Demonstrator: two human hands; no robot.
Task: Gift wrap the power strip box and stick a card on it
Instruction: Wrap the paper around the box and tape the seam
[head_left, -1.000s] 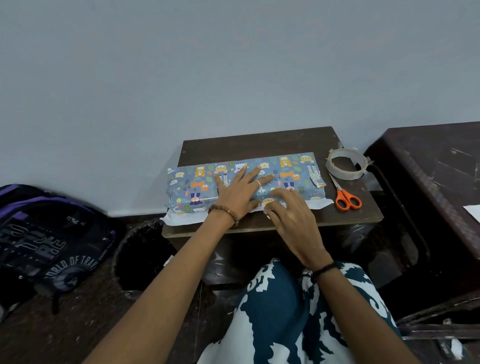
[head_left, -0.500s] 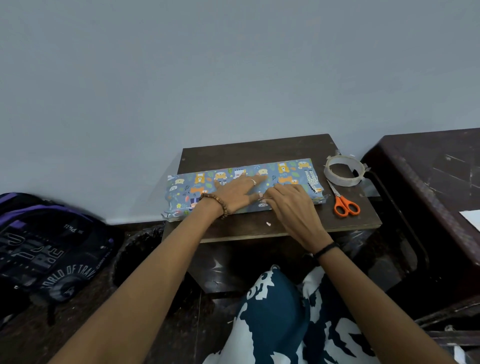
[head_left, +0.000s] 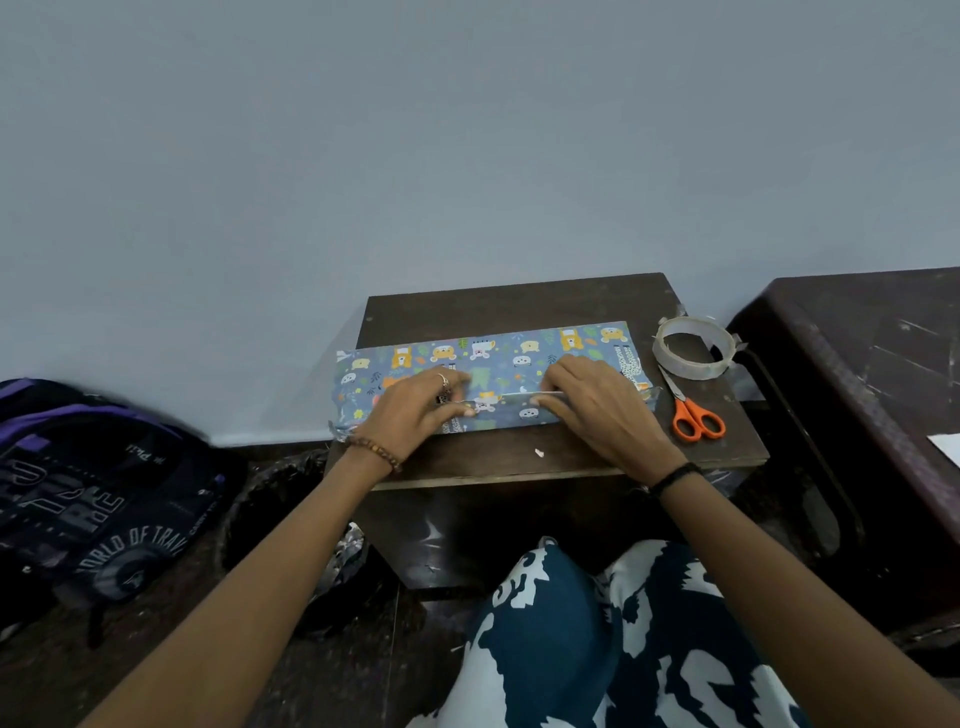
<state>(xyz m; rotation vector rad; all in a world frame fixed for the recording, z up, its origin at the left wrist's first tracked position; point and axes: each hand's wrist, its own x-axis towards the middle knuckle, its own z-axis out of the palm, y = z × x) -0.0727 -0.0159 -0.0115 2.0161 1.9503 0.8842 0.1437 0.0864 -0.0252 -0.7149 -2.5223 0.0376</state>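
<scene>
A long, flat box wrapped in blue animal-print paper (head_left: 488, 376) is lying crosswise on the small dark wooden table (head_left: 519, 301), its long axis running left to right in front of the person. The left hand (head_left: 415, 405) is pressing down on the left half, fingers curled over the paper's folded edge. The right hand (head_left: 592, 400) is pinching that same edge along the near side. Further right, just beside the box's end, a roll of clear tape (head_left: 693, 347) and orange-handled scissors (head_left: 693, 413) are lying nearer the right hand, so it looks likelier to fetch tape.
</scene>
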